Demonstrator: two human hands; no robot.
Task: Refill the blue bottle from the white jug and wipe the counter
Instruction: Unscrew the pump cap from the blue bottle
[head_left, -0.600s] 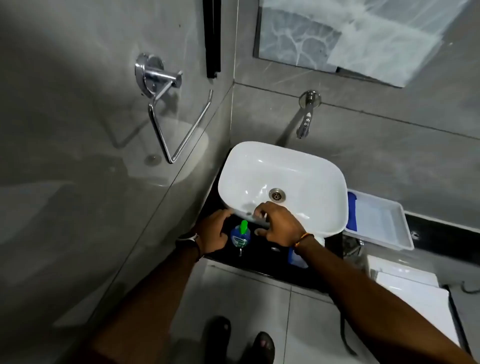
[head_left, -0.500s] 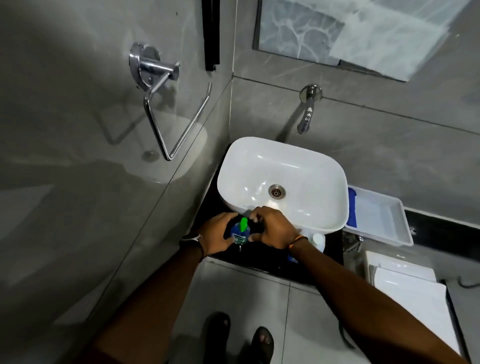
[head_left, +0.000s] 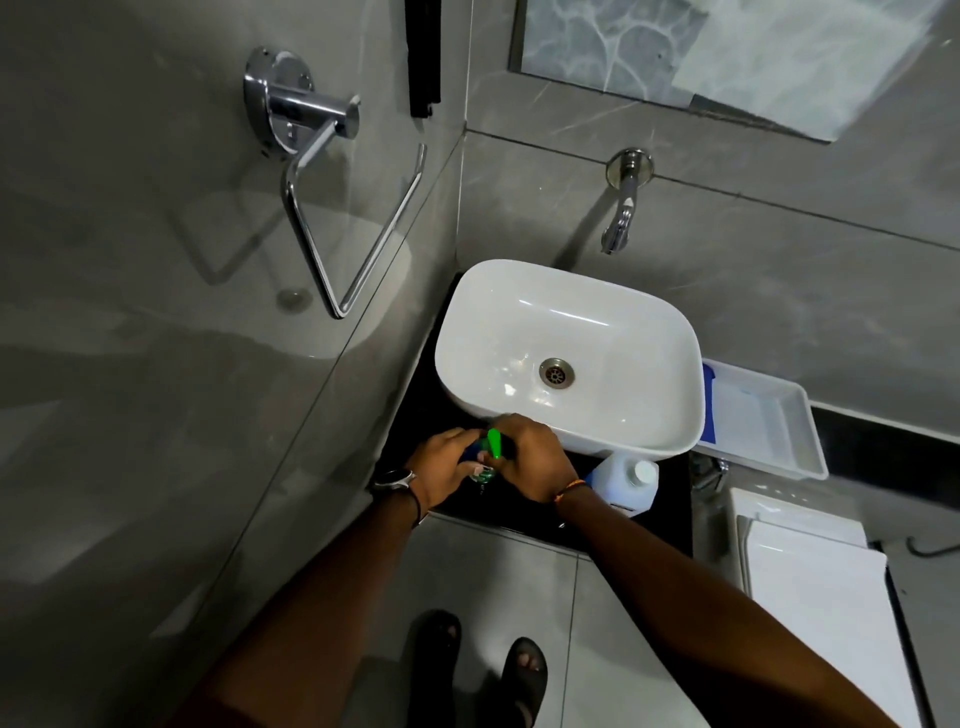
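A small blue bottle (head_left: 477, 458) with a green pump top (head_left: 494, 443) stands on the black counter (head_left: 670, 525) just in front of the white basin. My left hand (head_left: 441, 467) is wrapped around the bottle's left side. My right hand (head_left: 530, 457) is closed over the bottle's top by the green pump. Most of the bottle is hidden between the two hands. The white jug (head_left: 626, 483), capped, stands on the counter to the right of my right wrist, partly under the basin's rim.
A white basin (head_left: 623, 322) sits on the counter, with a wall tap (head_left: 621, 218) above it. A white tray (head_left: 763, 415) with a blue item stands to the right. A chrome towel ring (head_left: 332, 218) juts from the left wall. A white toilet tank (head_left: 810, 561) is lower right.
My right hand moved left from beside the bottle onto its green top. Both hands have closed in on the bottle. The view shifted slightly.
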